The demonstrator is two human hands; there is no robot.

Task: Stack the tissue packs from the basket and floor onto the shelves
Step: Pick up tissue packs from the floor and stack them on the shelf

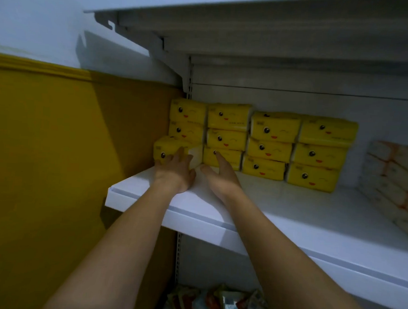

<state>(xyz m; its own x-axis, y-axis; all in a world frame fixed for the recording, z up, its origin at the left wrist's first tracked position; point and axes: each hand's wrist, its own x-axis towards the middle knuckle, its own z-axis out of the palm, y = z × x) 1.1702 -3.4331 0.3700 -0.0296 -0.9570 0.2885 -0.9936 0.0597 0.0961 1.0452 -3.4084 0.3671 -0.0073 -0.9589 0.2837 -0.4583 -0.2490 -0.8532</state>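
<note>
at the left end of the shelf (290, 207), toward its back edge: my left hand (175, 169) lies open, fingers straight, on a skewed yellow tissue pack (164, 149). my right hand (220, 177), also open, touches the bottom pack (232, 158) beside it. stacked yellow packs (317, 156) line the back edge.

Shelf (290, 207) holds 4 stacks of yellow tissue packs (270, 149), plus orange-white packs (397, 180).

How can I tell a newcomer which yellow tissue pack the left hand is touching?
Find the white shelf with yellow packs stacked along its back. Go to the leftmost column, bottom row. The tissue pack there, under the left hand, juts forward, turned to show a white end.
</note>
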